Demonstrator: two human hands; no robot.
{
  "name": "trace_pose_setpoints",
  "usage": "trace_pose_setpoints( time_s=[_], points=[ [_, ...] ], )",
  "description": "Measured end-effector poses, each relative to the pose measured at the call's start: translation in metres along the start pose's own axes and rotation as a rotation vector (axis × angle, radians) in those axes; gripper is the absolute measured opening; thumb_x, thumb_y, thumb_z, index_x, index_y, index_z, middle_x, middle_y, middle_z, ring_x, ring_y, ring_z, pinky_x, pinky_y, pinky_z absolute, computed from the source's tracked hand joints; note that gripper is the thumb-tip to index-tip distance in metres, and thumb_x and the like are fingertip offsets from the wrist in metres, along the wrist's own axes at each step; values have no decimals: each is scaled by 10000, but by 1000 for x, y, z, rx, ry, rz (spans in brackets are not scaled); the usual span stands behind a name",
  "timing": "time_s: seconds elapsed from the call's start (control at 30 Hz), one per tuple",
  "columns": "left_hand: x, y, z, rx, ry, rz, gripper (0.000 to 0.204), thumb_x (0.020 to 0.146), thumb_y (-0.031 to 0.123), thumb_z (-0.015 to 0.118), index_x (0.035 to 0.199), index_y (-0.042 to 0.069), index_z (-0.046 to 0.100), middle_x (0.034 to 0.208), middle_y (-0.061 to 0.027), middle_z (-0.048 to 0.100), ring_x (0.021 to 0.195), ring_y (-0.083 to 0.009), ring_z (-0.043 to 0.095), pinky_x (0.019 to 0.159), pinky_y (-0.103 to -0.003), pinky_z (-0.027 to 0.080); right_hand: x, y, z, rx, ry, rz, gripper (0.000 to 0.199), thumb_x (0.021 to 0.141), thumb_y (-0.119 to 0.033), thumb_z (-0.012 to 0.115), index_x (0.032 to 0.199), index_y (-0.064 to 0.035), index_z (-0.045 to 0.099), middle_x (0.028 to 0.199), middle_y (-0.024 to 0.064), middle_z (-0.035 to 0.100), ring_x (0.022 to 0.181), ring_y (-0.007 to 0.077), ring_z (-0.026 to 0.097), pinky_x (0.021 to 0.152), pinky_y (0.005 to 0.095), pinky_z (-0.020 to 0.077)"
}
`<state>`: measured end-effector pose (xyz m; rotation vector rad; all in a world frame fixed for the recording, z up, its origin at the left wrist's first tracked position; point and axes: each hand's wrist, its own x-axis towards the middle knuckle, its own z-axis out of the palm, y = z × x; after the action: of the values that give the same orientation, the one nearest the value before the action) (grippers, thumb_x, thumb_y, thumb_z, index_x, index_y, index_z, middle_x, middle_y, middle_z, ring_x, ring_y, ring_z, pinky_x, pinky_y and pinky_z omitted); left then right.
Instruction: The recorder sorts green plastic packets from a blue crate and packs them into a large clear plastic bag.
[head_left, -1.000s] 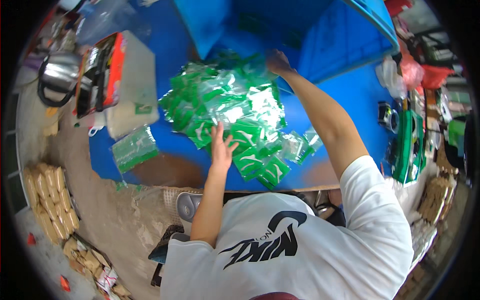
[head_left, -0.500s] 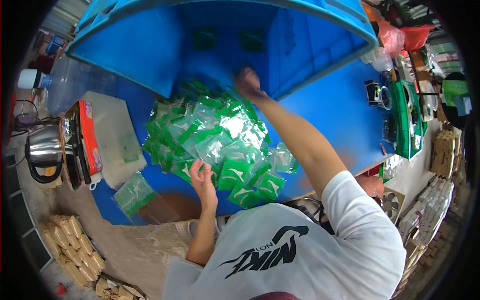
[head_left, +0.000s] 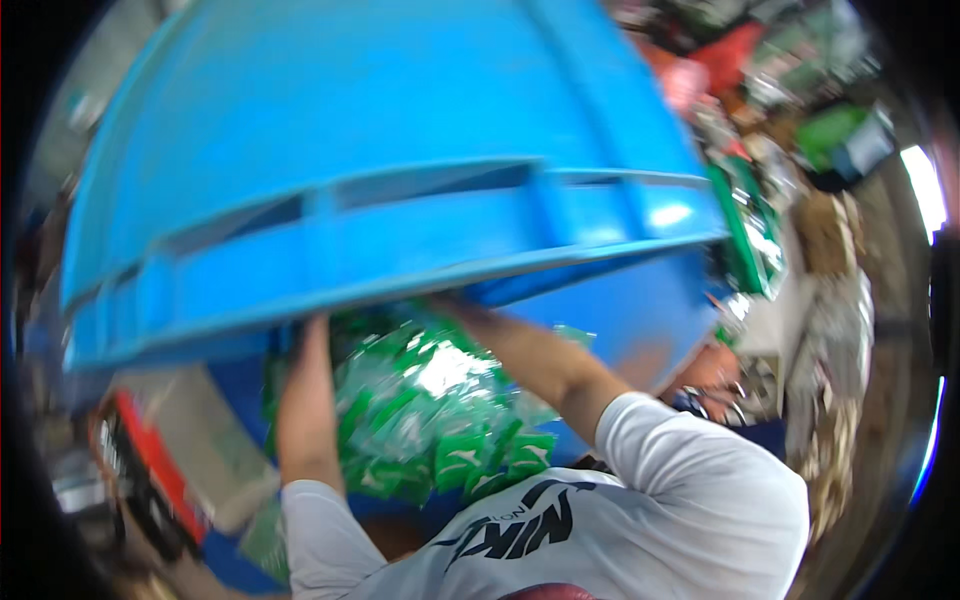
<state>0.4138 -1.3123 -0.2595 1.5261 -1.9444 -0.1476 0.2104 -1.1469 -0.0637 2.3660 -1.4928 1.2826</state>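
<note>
A person in a white T-shirt (head_left: 690,480) works with both arms stretched forward at a blue counter (head_left: 645,300), beneath the edge of a large blue plastic crate (head_left: 390,110). The crate lies tipped, its outer wall turned up toward the camera, its ribbed rim crossing above the person's forearms and its mouth facing the person. Just below the rim, a heaped pile of small clear-and-green plastic packets (head_left: 410,425) spreads over the counter between the two arms, glare whitening its middle, its far side hidden by the crate. The left hand (head_left: 314,331) reaches up at the pile's left side and slips under the rim; the right hand (head_left: 452,309) goes in beneath the same rim at the pile's far side. Both are blurred and mostly covered, so whether either one grips the crate or a packet, or is free, cannot be told. To the left of the pile, a pale translucent bin (head_left: 225,450) stands beside a red-edged box (head_left: 160,465), with a clear-and-green plastic bag (head_left: 266,540) near its lower end. At right, beyond the crate's corner, sits a green tray (head_left: 742,230).
</note>
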Motion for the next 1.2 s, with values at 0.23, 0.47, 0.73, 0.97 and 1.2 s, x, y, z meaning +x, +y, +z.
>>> trace_pose_setpoints(
  time_s=[0.23,0.47,0.73,0.97,1.2],
  points=[
    [51,-24,8,152,-112,81,287,977,229,527,1200,81,630,1196,-163,643,1109,-398,593,910,-501,492,-54,-45,-186,651,-798,898,234,878,-188,643,1062,-49,608,924,157,691,830,338,684,732,427,537],
    [93,96,-102,165,-37,-194,265,1007,251,509,1139,51,622,1105,-177,680,900,-382,669,780,-454,523,-123,-40,-167,403,-542,710,457,866,-279,697,1250,-74,558,1146,171,634,1034,370,635,876,455,528],
    [-162,203,-310,-1430,-306,-911,243,976,110,553,1199,18,587,1135,-112,669,946,-210,673,733,-349,582,-205,155,-246,-190,-239,861,449,812,-179,740,1198,-15,580,1128,171,629,1068,346,605,893,424,498],
    [-377,187,-283,-938,-300,-1476,289,984,276,610,1144,36,602,950,-107,700,788,-205,710,636,-295,567,-187,209,-233,-310,-811,893,538,772,-299,786,1228,-90,590,1207,163,614,1194,362,551,997,479,451],
    [-377,211,-268,-734,27,-1449,668,975,589,506,1368,49,505,1162,-114,655,986,-213,675,794,-287,523,-258,228,-303,-37,-217,1116,341,794,-299,772,971,-21,684,912,158,721,852,335,695,748,416,546]
  ],
)
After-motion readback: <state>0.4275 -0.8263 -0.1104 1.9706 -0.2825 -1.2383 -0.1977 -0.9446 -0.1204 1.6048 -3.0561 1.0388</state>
